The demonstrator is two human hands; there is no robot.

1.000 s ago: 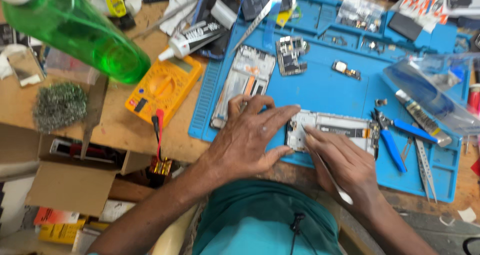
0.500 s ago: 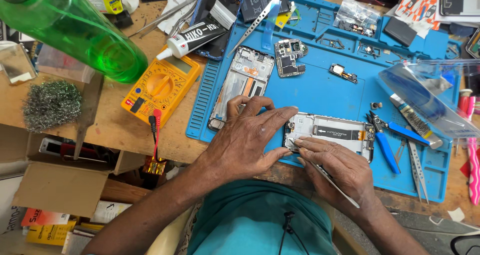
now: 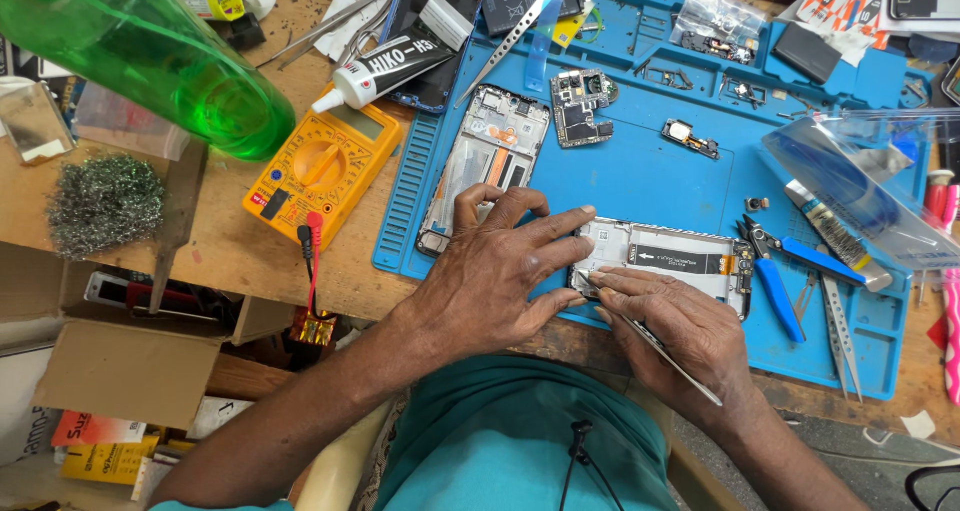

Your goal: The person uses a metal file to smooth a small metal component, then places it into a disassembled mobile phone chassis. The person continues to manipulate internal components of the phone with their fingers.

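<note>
Now the opened phone frame [image 3: 665, 261] lies crosswise just beyond both hands, left hand [image 3: 500, 271] flat and open on its near end, right hand [image 3: 670, 321] pinching a thin metal tool [image 3: 665, 356] against its edge.

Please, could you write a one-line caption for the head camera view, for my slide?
Left hand steadies an opened phone frame on a blue mat while the right hand works it with tweezers.

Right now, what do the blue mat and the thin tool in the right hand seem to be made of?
The blue mat looks like matte rubber or silicone: soft moulded ridges and trays, no glare. The thin tool in the right hand looks like bare metal, probably steel: silvery and slim with a bright sheen.
</note>
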